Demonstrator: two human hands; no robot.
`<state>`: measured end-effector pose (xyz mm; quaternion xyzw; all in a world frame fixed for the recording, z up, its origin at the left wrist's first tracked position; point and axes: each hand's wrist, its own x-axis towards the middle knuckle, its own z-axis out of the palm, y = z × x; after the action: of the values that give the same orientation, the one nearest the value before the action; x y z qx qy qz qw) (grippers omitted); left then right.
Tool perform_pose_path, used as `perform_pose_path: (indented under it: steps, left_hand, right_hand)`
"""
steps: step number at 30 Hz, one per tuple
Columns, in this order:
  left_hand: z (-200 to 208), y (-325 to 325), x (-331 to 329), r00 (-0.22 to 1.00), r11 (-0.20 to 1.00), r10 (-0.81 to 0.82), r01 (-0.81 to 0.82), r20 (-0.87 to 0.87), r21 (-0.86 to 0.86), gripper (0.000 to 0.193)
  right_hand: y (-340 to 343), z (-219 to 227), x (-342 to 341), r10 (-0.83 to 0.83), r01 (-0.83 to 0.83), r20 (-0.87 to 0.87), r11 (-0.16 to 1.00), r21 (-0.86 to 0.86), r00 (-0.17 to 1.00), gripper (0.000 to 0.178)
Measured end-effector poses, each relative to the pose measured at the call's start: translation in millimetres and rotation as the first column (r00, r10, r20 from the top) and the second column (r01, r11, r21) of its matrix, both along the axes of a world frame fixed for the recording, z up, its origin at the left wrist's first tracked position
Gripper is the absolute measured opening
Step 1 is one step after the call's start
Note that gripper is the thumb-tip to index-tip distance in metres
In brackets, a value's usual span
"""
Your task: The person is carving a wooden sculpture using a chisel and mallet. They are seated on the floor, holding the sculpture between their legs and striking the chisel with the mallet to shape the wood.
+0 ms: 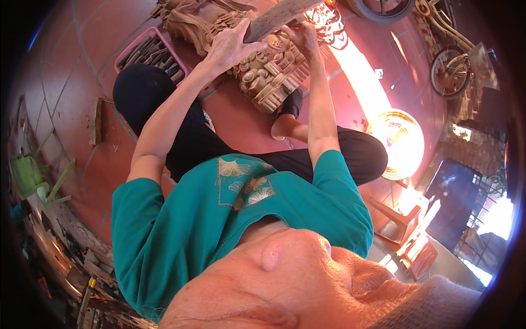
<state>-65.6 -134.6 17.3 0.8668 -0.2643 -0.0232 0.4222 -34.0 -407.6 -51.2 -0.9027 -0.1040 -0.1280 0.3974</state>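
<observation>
A carved wooden piece (268,77) with dense raised relief lies on the floor beyond my crossed legs. My left hand (233,46) is closed on the near end of a thick length of wood (282,17), which slants up to the right above the carving. The thumb shows under the wood, but it hides some of the fingers. My right hand (305,39) is at the carving's far right side with its fingers curled. What it holds, if anything, is hidden. Left of the carving, a pink basket (172,49) contains several dark, stick-like pieces.
Red tiles (66,98) cover the floor. A small wood block (96,122) and a green watering can (26,175) are at left. On the right are a round woven tray or hat (397,143), a bicycle wheel (450,71) and low wooden stools (400,222).
</observation>
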Motion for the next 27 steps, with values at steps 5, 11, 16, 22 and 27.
perform_pose_path:
  steps: [5,11,16,22,27]
  left_hand:
    - [-10,-4,4,0.989,0.999,-0.004,0.012,0.150,-0.051,0.065]
    - [-10,-10,3,0.992,1.000,-0.009,0.007,0.125,0.020,0.065]
    - [-11,-11,7,0.994,0.999,0.012,-0.016,0.106,0.036,0.062]
    - [1,-13,2,0.994,0.998,0.024,-0.029,0.103,0.048,0.065]
    - [-9,-12,10,0.999,0.994,-0.018,0.013,0.045,0.112,0.069]
  right_hand:
    - [-5,-9,8,-0.025,0.026,-0.013,0.998,0.062,1.000,0.027]
    - [2,-12,8,0.006,-0.009,0.031,0.997,0.070,1.000,0.027]
    - [3,-13,11,-0.030,0.039,0.117,0.996,-0.080,0.993,0.028]
    - [5,-15,12,-0.034,0.032,0.084,0.999,0.023,0.996,0.029]
    - [-1,-15,8,-0.030,0.030,0.025,0.999,0.014,0.999,0.027]
